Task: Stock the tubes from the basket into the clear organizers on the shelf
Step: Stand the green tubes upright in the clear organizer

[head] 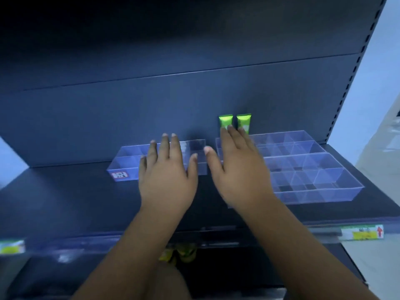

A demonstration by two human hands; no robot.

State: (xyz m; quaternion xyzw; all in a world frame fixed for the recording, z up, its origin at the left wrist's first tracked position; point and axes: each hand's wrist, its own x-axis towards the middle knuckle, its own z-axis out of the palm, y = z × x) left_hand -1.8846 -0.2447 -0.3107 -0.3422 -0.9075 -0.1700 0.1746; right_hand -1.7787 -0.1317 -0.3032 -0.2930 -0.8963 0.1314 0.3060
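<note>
Green tubes (225, 121) stand upright at the back of the right clear organizer (313, 169) on the shelf (65, 202); the left hand (167, 176) and right hand (238, 169) are flat and empty, so only light fingertip nudges should straighten them.

Item one, your left hand (166, 176): bare, broad-backed, with short rounded nails that show pale at the tips. Item two, your right hand (236, 169): bare, same build, same short pale nails, the thumbnail plainly in view. Item three, your left forearm (129, 245): bare from wrist to the lower edge. Item four, your right forearm (303, 245): bare likewise. Outlines slightly blurred; finer marks cannot be told.
</note>
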